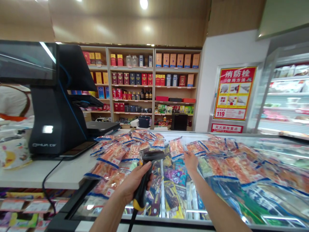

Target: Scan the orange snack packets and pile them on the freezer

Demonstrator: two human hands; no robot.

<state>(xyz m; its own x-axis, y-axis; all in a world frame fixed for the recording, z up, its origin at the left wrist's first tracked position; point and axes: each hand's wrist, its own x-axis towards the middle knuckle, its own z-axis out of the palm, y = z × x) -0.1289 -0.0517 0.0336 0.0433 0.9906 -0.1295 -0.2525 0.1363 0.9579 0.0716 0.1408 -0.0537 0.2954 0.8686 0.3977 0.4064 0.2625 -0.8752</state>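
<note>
My left hand (137, 182) is wrapped around the grip of a black and yellow handheld barcode scanner (142, 183), its head turned toward the middle of the freezer and a cable hanging below. With fingers pinched, my right hand (191, 161) holds the right edge of a clear, blue-edged food packet (176, 148) with reddish contents. This packet is tilted up, a white label on its face, just right of the scanner head. Similar packets lie in a left pile (113, 154) and a right pile (241, 162) on the glass freezer top (162, 190).
A black checkout terminal (58, 112) stands on the white counter (58, 175) at left, its cable running over the front edge. Behind are shelves (154, 77) of boxed goods and bottles. An open chiller (287, 96) is at right. A person (14, 101) is partly visible at far left.
</note>
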